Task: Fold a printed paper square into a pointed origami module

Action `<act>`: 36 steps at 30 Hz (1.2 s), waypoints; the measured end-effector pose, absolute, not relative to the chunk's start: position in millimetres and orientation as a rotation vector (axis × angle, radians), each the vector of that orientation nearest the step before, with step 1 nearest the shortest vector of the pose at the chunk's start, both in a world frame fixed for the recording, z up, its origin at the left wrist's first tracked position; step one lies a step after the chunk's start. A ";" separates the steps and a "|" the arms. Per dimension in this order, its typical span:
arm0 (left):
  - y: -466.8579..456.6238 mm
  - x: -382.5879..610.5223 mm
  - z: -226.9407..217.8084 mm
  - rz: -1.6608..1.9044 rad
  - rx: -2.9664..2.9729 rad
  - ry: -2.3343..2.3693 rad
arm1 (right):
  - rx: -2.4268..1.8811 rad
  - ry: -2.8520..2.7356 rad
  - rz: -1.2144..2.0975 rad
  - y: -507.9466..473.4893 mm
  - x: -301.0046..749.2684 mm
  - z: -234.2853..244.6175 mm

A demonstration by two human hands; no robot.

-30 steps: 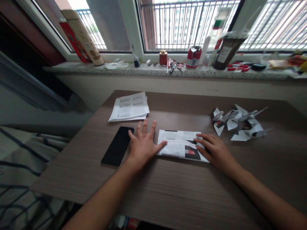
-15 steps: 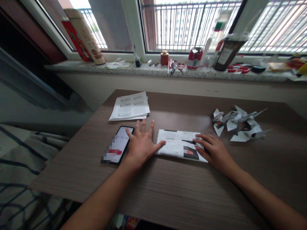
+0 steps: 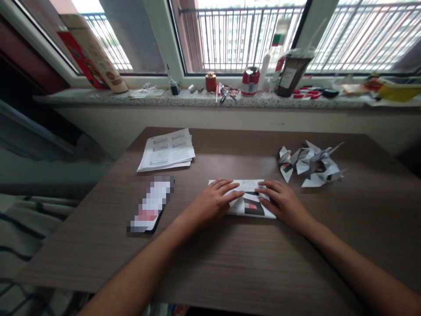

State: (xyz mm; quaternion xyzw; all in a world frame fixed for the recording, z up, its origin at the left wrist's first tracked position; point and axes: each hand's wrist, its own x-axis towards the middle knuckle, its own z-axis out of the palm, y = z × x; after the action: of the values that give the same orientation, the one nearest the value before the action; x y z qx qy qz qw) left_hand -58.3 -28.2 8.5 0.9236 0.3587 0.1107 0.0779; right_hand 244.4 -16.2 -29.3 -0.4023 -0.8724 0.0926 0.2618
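Observation:
A folded sheet of printed paper [image 3: 251, 197] lies flat on the brown table, with dark patches and a red one on its face. My left hand [image 3: 215, 199] rests over the paper's left part, its fingers stretched to the right and hiding that end. On the right end lies my right hand [image 3: 283, 199], fingers spread with the tips on the print. Neither hand grips anything. Beyond my right hand sit several folded paper shapes [image 3: 317, 164], clustered so that I cannot separate them all.
A phone [image 3: 151, 206] lies left of my left hand, its screen blurred. Behind it is a stack of printed sheets [image 3: 167, 149]. The windowsill [image 3: 131, 100] at the back holds a red can [image 3: 250, 81], a drink cup [image 3: 292, 72], tall containers and small items.
My left hand has moved right, from between phone and paper onto the paper's left part. My right hand stays on the right end. The whole view has shifted slightly.

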 end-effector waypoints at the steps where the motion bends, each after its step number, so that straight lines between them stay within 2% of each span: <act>1: -28.6 -56.8 7.6 0.333 2.761 1.038 | -1.086 -2.352 0.260 -15.9 244.8 -29.7; 10: -27.1 -48.8 -2.7 0.266 2.748 1.067 | -1.136 -2.263 0.361 -6.7 249.8 -36.6; 22: -26.1 -35.2 10.3 0.286 2.701 1.096 | -1.198 -2.197 0.359 -5.8 250.4 -35.6; 36: -15.6 -4.2 -2.8 0.426 2.565 1.402 | -1.215 -2.167 0.390 -1.1 250.7 -36.7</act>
State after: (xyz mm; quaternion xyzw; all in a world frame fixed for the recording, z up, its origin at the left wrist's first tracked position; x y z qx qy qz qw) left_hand -4.2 -15.6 -2.8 0.8646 0.4724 0.1435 0.0937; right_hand 250.7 -1.1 -36.7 -0.4596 -0.8197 0.1477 0.3081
